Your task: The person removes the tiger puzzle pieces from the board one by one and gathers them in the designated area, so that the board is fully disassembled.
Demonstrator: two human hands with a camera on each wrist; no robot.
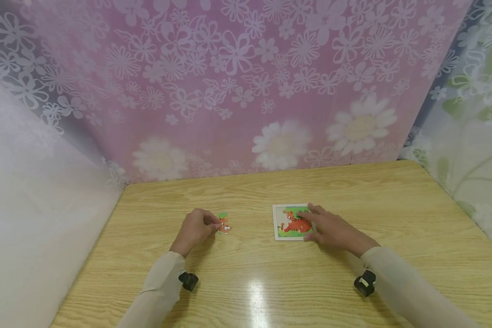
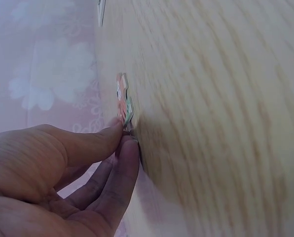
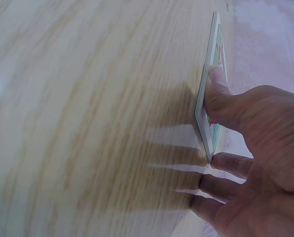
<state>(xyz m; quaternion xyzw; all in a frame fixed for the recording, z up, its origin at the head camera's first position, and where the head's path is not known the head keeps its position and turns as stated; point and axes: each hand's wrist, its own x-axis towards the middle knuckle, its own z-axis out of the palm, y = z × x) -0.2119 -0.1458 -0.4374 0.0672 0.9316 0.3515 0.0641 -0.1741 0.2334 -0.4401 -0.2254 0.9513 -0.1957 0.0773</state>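
Observation:
Puzzle pieces [image 1: 224, 228] with a tiger's face and a bit of green lie on the left of the table in the head view. My left hand [image 1: 195, 230] is at their left edge. In the left wrist view its thumb and fingertip pinch the near end of a puzzle piece [image 2: 122, 96], close over the wood. To the right lies a square puzzle board [image 1: 276, 223] with a white frame, partly filled with an orange tiger on green. My right hand [image 1: 330, 229] rests over the board's right side, thumb on its near part [image 3: 200, 111], other fingers spread along its edge and the table.
The wood-grain table [image 1: 246, 269] reaches back to a pink flowered curtain [image 1: 229, 91]. Pale patterned cloth [image 1: 471, 150] hangs at the right, white cloth [image 1: 37, 196] at the left. A small black wrist camera [image 1: 188, 280] sits on the left sleeve, another [image 1: 365, 283] on the right.

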